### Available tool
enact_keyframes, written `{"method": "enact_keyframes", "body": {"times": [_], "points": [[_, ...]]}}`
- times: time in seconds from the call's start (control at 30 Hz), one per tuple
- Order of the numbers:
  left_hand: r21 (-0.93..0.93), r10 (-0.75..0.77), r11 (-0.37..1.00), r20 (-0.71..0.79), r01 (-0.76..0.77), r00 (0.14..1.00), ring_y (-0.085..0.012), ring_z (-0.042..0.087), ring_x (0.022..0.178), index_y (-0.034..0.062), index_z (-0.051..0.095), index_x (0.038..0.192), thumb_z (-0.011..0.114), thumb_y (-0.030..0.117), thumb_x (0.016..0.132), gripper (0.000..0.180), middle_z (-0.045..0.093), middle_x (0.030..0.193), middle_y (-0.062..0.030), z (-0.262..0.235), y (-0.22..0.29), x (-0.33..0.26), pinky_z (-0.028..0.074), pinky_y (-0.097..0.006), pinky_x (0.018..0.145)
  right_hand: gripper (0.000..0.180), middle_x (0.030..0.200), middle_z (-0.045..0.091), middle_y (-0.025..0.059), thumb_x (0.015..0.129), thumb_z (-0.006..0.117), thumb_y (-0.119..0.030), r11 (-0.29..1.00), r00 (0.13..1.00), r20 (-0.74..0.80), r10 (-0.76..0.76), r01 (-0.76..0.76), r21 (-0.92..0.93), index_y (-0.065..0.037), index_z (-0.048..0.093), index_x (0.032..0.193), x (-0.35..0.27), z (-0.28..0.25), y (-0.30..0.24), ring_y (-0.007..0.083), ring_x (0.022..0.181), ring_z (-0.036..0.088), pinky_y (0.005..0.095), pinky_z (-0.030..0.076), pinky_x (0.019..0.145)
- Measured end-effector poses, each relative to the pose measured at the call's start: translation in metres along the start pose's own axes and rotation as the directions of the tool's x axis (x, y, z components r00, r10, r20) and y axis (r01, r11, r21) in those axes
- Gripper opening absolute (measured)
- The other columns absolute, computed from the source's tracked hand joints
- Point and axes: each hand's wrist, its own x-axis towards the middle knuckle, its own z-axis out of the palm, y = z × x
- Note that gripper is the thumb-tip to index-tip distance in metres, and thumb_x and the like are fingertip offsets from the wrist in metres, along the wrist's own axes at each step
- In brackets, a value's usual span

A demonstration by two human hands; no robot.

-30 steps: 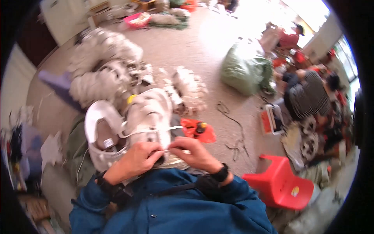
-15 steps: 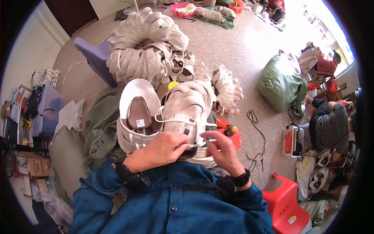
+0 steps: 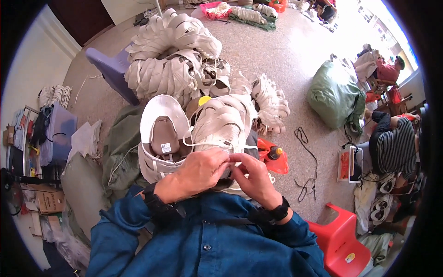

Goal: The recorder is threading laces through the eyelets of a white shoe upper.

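Off-white shoe uppers lie stacked in front of me. My left hand [image 3: 203,171] rests at the near end of the perforated, strapped upper [image 3: 220,121], thumb and forefinger pinched on a thin white shoelace [image 3: 217,144]. Fingertip to fingertip with it, my right hand [image 3: 254,179] is closed in a pinch on the same lace; the fingers largely hide the spot they grip. Left of these, another upper [image 3: 150,113] stands with its opening facing up, showing a brown lining with a white label. My wrists wear black bands.
Bundled uppers [image 3: 173,74] pile up beyond, beside a purple chair [image 3: 108,69]. A red bag [image 3: 277,165] holding a bottle lies close on the right. Further right are a black cord [image 3: 315,161], a green sack [image 3: 334,97], a red stool [image 3: 344,242] and seated people.
My right hand has moved left, its raised fingers coming down to meet my left fingertips. The left hand has shifted slightly right and up; the stretch of lace between them is now covered.
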Motion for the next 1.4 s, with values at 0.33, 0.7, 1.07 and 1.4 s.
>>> {"method": "enact_keyframes", "body": {"times": [0.33, 0.7, 1.07, 1.4], "points": [[0.327, -0.019, 0.945, 0.101, -0.015, 0.995, -0.0383, 0.063, 0.086, 0.0008, 0.062, 0.101, 0.066, 0.013, 0.086, 0.019, 0.056, 0.091, -0.0175, 0.005, -0.033, 0.03, 0.052, -0.046, 0.073, 0.01, 0.074, 0.063, 0.0024, 0.098, 0.061, -0.009, 0.914, 0.952, -0.111, 0.287, -0.237, 0.331, 0.001, 0.061, 0.095, 0.0, -0.005, 0.05, 0.0073, 0.065, 0.062, 0.0237, 0.051, 0.057], [-0.021, -0.052, 0.998, 0.361, 0.064, 0.931, -0.0328, 0.063, 0.077, 0.0002, 0.067, 0.099, 0.067, 0.018, 0.09, 0.02, 0.063, 0.087, -0.0176, -0.027, -0.041, 0.029, 0.049, -0.04, 0.067, 0.008, 0.08, 0.064, 0.0134, 0.089, 0.065, -0.003, 0.952, 0.991, -0.127, -0.036, -0.005, -0.307, -0.002, 0.067, 0.096, 0.002, -0.032, 0.068, 0.0239, 0.065, 0.066, 0.0327, 0.049, 0.059], [-0.271, -0.371, 0.86, 0.247, 0.431, 0.895, -0.0102, 0.056, 0.079, 0.0011, 0.065, 0.109, 0.079, 0.022, 0.085, 0.035, 0.062, 0.09, -0.0014, -0.012, -0.09, 0.058, 0.05, -0.028, 0.071, 0.011, 0.079, 0.061, -0.0006, 0.1, 0.06, -0.011, 0.859, 0.953, -0.084, 0.292, -0.223, 0.46, 0.0, 0.06, 0.097, 0.006, 0.015, 0.056, 0.0063, 0.07, 0.058, 0.0221, 0.049, 0.066], [0.014, -0.227, 0.973, 0.19, 0.229, 0.955, -0.0142, 0.058, 0.084, 0.0, 0.065, 0.11, 0.08, 0.017, 0.081, 0.038, 0.065, 0.092, 0.0001, -0.017, -0.087, 0.07, 0.048, -0.03, 0.074, 0.014, 0.075, 0.058, -0.0032, 0.102, 0.057, -0.015, 0.886, 0.959, -0.064, 0.276, -0.228, 0.404, -0.001, 0.06, 0.101, 0.007, 0.017, 0.057, 0.0047, 0.067, 0.054, 0.0206, 0.046, 0.062]]}}
